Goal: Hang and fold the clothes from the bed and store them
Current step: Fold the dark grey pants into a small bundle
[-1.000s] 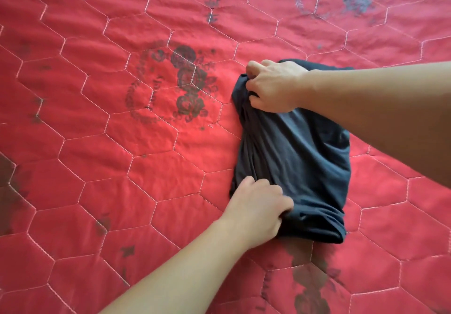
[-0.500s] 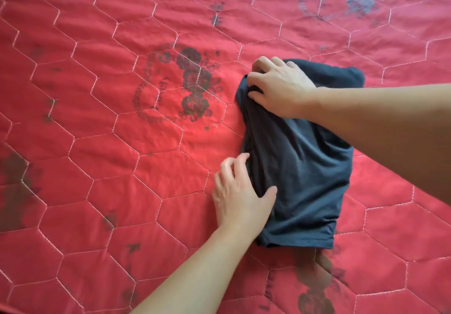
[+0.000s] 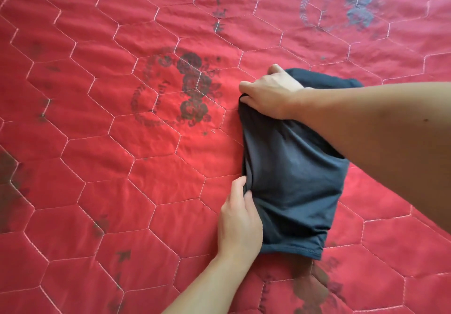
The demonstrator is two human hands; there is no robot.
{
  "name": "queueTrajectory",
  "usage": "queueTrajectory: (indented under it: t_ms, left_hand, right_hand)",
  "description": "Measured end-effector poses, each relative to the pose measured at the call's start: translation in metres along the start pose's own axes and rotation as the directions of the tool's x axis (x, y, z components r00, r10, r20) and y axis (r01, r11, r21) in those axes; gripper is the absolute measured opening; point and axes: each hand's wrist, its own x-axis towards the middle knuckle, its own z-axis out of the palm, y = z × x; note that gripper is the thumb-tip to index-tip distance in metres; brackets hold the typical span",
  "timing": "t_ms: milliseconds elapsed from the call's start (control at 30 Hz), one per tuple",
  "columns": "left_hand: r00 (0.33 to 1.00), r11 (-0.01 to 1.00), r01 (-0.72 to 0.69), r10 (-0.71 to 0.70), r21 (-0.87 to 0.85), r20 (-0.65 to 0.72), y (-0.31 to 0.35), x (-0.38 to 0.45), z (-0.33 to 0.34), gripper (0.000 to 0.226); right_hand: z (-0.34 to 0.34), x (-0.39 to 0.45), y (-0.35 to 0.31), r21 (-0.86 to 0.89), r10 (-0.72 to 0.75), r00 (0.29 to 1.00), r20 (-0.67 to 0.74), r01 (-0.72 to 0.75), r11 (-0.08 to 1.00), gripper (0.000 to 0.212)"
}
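A dark blue-grey garment (image 3: pixel 292 182) lies folded into a compact, roughly rectangular bundle on the bed (image 3: pixel 97 167), right of the middle of the view, its long side running away from the person. The bed is covered by a red quilted spread stitched in pale hexagons and printed with faded dark floral motifs — one wreath-like motif (image 3: pixel 185 94) sits just left of the bundle's far end, and another greyish one (image 3: pixel 351 3) shows near the top right corner. The right hand (image 3: pixel 271 94) rests on the far left corner of the garment, fingers curled over the cloth and bunching its edge, with the forearm crossing over the bundle's right side and hiding part of it. The left hand (image 3: pixel 239 223) lies against the near left edge of the garment; its fingertips are tucked into the fold there, pinching the cloth, while the heel of the hand stays on the red spread beside it. The hem of the garment, with a visible stitched seam, forms the near end of the bundle, and the fabric between the two hands is lightly wrinkled — pulled into soft creases toward each grip.
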Motion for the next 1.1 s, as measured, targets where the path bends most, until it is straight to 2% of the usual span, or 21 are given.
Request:
queueTrajectory:
  t_ms: [133, 267, 367, 433, 500, 567, 633, 700, 733, 800, 833, 900, 933, 1000, 1100]
  left_hand:
    - [0.999, 1.0, -0.029, 0.029, -0.01, -0.046, -0.007, 0.004, -0.002, 0.012]
    - [0.997, 0.99, -0.054, 0.061, 0.127, -0.045, -0.016, 0.024, -0.024, 0.036]
    - [0.997, 0.953, -0.061, 0.07, 0.298, -0.019, -0.021, 0.037, -0.037, 0.041]
    - [0.984, 0.942, -0.134, 0.163, 0.308, -0.072, -0.021, 0.042, -0.041, 0.031]
    - [0.947, 0.908, -0.26, 0.307, 0.329, -0.099, -0.013, 0.04, -0.037, 0.039]
    - [0.915, 0.856, -0.369, 0.403, 0.362, -0.018, 0.004, 0.037, -0.027, 0.048]
    - [0.899, 0.829, -0.433, 0.428, 0.354, 0.097, 0.025, 0.04, -0.013, 0.058]
    - [0.902, 0.835, -0.432, 0.405, 0.342, 0.151, 0.044, 0.058, 0.001, 0.066]
    - [0.921, 0.862, -0.388, 0.352, 0.326, 0.165, 0.055, 0.072, 0.007, 0.071]
    - [0.969, 0.949, -0.217, 0.182, 0.228, 0.166, 0.08, 0.105, 0.013, 0.084]
    - [0.983, 0.975, -0.131, 0.104, 0.18, 0.151, 0.092, 0.122, 0.016, 0.088]
    - [0.988, 0.983, -0.044, 0.016, 0.181, 0.153, 0.112, 0.147, 0.023, 0.089]
    - [0.984, 0.982, -0.035, 0.001, 0.186, 0.18, 0.119, 0.155, 0.026, 0.086]
    - [0.97, 0.98, -0.036, -0.013, 0.197, 0.245, 0.131, 0.162, 0.032, 0.077]
    - [0.956, 0.982, -0.017, -0.039, 0.189, 0.292, 0.135, 0.165, 0.038, 0.068]
  right_hand:
    - [-0.006, -0.001, 0.014, -0.035, 0.025, 1.0, -0.002, -0.025, 0.999, 0.032]
    - [-0.002, -0.011, 0.03, 0.002, 0.173, 0.985, -0.006, -0.173, 0.985, 0.039]
    - [0.001, -0.028, 0.038, 0.154, 0.326, 0.94, -0.102, -0.309, 0.939, 0.041]
    - [0.002, -0.048, 0.044, 0.264, 0.41, 0.894, -0.181, -0.358, 0.896, 0.044]
    - [0.005, -0.074, 0.05, 0.268, 0.45, 0.87, -0.202, -0.393, 0.88, 0.05]
    - [0.01, -0.101, 0.056, 0.265, 0.522, 0.837, -0.165, -0.472, 0.841, 0.057]
    - [0.012, -0.122, 0.059, 0.276, 0.609, 0.788, -0.093, -0.567, 0.776, 0.067]
    - [0.011, -0.138, 0.058, 0.269, 0.667, 0.744, -0.04, -0.635, 0.724, 0.077]
    - [0.012, -0.146, 0.057, 0.279, 0.699, 0.715, -0.024, -0.666, 0.691, 0.08]
    - [0.011, -0.159, 0.054, 0.383, 0.792, 0.61, 0.027, -0.738, 0.555, 0.084]
    - [0.011, -0.164, 0.052, 0.476, 0.844, 0.531, 0.082, -0.764, 0.435, 0.085]
    - [0.017, -0.169, 0.048, 0.684, 0.884, 0.389, 0.258, -0.72, 0.118, 0.081]
    - [0.021, -0.17, 0.045, 0.763, 0.87, 0.353, 0.344, -0.646, -0.039, 0.075]
    - [0.027, -0.172, 0.04, 0.841, 0.821, 0.348, 0.452, -0.474, -0.262, 0.067]
    - [0.032, -0.17, 0.042, 0.828, 0.706, 0.434, 0.56, -0.256, -0.499, 0.047]
